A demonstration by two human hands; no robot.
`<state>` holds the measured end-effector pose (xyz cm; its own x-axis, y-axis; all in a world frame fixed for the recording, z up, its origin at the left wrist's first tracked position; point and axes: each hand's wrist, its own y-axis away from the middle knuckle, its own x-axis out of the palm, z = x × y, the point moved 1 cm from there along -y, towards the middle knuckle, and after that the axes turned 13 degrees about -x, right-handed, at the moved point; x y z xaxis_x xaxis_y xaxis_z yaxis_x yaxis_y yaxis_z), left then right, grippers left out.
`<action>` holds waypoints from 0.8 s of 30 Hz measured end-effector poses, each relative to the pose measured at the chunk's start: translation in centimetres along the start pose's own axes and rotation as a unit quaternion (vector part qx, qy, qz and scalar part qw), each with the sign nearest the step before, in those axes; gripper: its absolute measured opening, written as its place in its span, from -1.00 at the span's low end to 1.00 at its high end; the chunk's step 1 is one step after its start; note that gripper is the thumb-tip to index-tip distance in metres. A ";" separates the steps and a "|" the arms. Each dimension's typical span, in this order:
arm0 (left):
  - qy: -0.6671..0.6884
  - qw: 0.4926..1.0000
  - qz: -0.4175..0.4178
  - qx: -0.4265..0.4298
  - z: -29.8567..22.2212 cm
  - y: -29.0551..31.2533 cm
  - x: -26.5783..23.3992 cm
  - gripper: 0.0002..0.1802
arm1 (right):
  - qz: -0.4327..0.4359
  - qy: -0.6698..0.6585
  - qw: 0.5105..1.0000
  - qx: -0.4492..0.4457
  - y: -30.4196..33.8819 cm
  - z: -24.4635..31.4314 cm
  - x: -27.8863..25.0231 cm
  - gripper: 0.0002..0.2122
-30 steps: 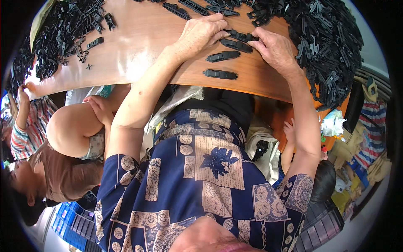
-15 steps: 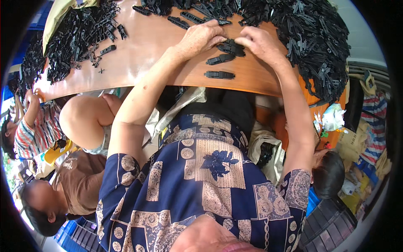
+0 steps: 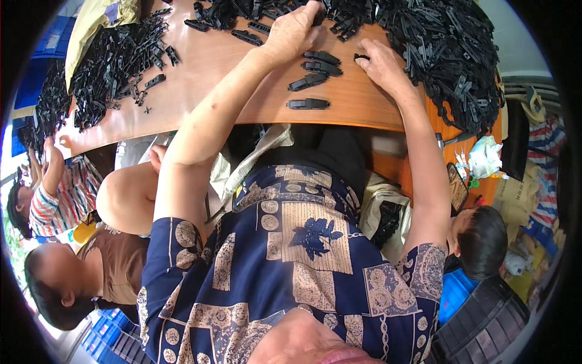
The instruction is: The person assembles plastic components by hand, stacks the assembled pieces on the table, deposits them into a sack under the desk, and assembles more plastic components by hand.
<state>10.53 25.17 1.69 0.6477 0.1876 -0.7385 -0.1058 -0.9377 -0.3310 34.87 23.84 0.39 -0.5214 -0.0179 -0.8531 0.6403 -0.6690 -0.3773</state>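
Observation:
My left hand point(image 3: 294, 31) reaches to the far edge of the table, its fingers closed at a black plastic part point(image 3: 318, 14) beside the heap. Nearer the right, my right hand point(image 3: 382, 64) hovers low over the wood, pinching a small black plastic piece point(image 3: 361, 57) that is partly hidden by the fingers. Between and below the hands lie several long black plastic clips: a close group point(image 3: 323, 63), a slanted one point(image 3: 307, 82), and one lying level point(image 3: 308, 104) by the near edge.
Large heaps of black parts cover the table's right side point(image 3: 458, 67) and left side point(image 3: 118, 60). A yellowish sack point(image 3: 91, 27) lies at the far left. Co-workers sit close on the left point(image 3: 66, 279) and right point(image 3: 482, 242). The brown table's near edge point(image 3: 339, 125) crosses below my hands.
My hands have moved apart from the clip group. The left went farther away to the heap, while the right drew aside and nearer with a small black piece in its fingers.

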 end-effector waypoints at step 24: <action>0.076 0.988 0.116 -0.063 2.4 2.8 1.5 -0.69 | 0.116 -0.019 0.991 -0.061 1.9 -0.9 -4.2 -0.64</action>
<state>9.35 23.51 -1.75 0.7242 -0.0734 -0.6856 -0.1761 -0.9810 -0.0809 38.80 23.28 2.92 -0.3719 -0.1892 -0.9088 0.8077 -0.5486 -0.2163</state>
